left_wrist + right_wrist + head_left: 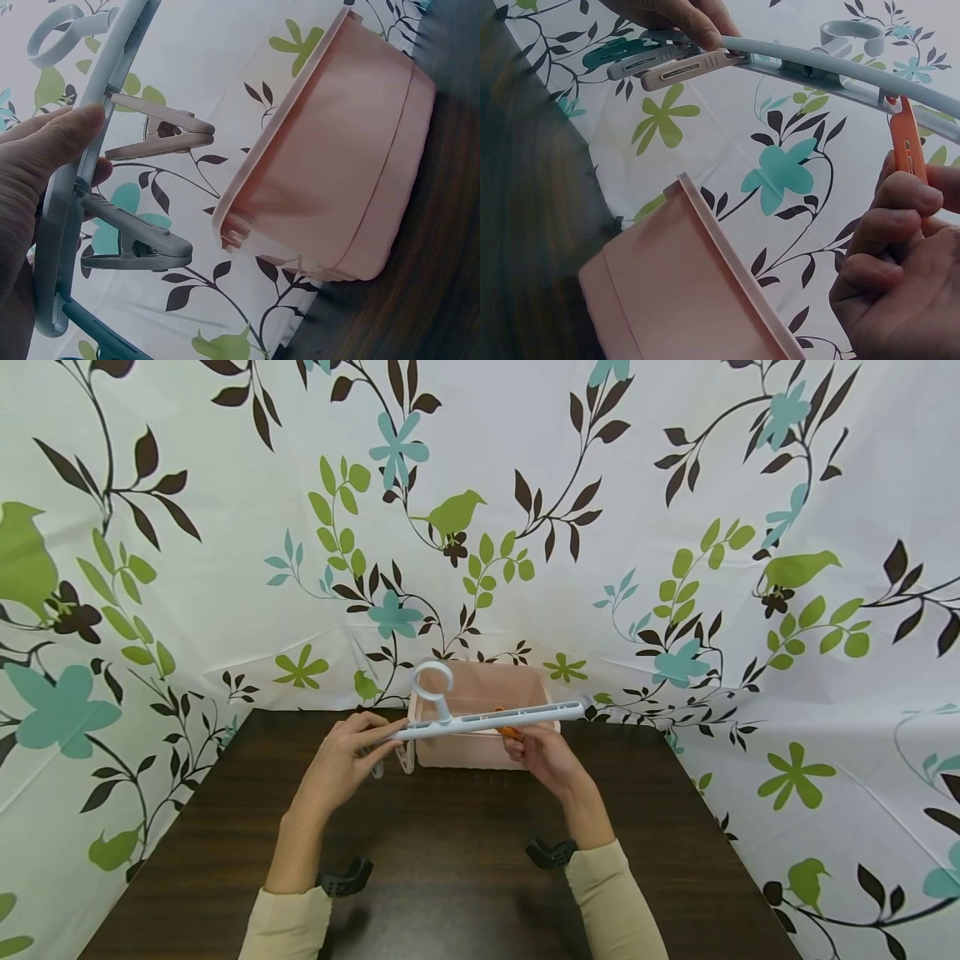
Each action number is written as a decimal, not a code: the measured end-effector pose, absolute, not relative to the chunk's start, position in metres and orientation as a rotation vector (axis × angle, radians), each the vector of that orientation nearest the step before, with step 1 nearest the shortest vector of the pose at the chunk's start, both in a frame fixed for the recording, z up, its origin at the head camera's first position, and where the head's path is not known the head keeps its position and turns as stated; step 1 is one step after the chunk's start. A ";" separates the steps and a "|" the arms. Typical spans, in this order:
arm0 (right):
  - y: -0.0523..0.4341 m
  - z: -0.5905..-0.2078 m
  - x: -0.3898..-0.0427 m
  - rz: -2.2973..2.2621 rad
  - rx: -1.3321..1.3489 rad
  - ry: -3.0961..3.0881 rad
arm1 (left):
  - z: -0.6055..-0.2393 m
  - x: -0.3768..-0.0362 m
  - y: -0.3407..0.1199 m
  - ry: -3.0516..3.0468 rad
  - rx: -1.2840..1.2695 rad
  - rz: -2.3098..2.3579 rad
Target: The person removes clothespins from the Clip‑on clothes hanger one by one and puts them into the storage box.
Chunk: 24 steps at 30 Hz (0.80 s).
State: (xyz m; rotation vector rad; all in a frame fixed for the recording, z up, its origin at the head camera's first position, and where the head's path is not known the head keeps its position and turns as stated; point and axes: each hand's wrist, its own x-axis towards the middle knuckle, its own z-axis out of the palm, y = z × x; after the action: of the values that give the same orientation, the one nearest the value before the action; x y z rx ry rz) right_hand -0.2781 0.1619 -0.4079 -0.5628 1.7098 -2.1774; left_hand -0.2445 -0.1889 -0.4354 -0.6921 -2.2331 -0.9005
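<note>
A white clip hanger [480,723] with a ring hook [433,681] is held level above the table. My left hand [358,745] grips its left end, thumb [75,127] on the bar [101,90]. Beige [161,135], grey [139,244] and teal [97,337] pegs hang from that end. My right hand [528,745] pinches an orange peg [511,732] under the bar's right half. In the right wrist view its fingers [904,199] hold the orange peg [907,146] just below the bar [840,71].
A pink plastic basket [487,752] stands behind the hanger at the far edge of the dark wooden table [450,827]; its contents are hidden. A floral curtain [675,485] surrounds the table. Black wrist mounts [345,877] sit on both forearms.
</note>
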 end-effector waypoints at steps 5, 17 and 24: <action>0.160 -0.407 -0.278 -2.174 -0.517 1.739 | -0.437 -0.245 -0.188 -2.238 -0.689 -0.892; 0.161 -0.411 -0.279 -2.175 -0.537 1.732 | -0.437 -0.247 -0.189 -2.189 -0.739 -0.881; 0.159 -0.411 -0.279 -2.210 -0.522 1.689 | -0.438 -0.248 -0.190 -2.182 -0.727 -0.880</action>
State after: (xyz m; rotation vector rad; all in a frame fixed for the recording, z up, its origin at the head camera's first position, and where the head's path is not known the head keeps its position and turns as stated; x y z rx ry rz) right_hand -0.2790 0.1585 -0.4105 -0.5225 1.6894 -2.2100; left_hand -0.2479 -0.1899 -0.4381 -0.7270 -2.1819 -0.8800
